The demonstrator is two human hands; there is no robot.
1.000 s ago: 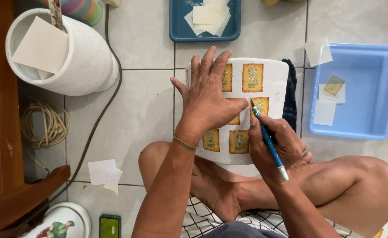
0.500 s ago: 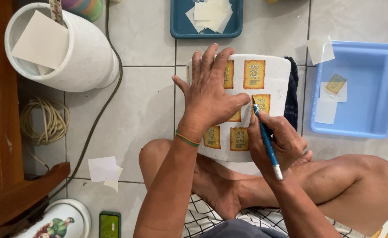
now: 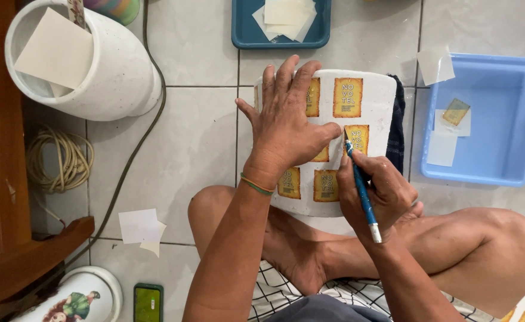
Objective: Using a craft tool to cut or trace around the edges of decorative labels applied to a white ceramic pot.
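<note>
- Head view: your left hand (image 3: 286,128) lies flat, fingers spread, on the white pot (image 3: 370,101) that rests on its side against your crossed legs, on the tiled floor (image 3: 197,137).
- Your right hand (image 3: 382,191) is closed around a blue brush (image 3: 361,188); its long axis runs up and slightly left, with the tip touching the yellow label (image 3: 358,136) just beside your left fingertips (image 3: 333,128).
- The label sits directly above your right hand, which is the nearer one to it.
- A light blue tray (image 3: 513,173) lies to the right, a white bucket (image 3: 119,77) well apart at upper left.
</note>
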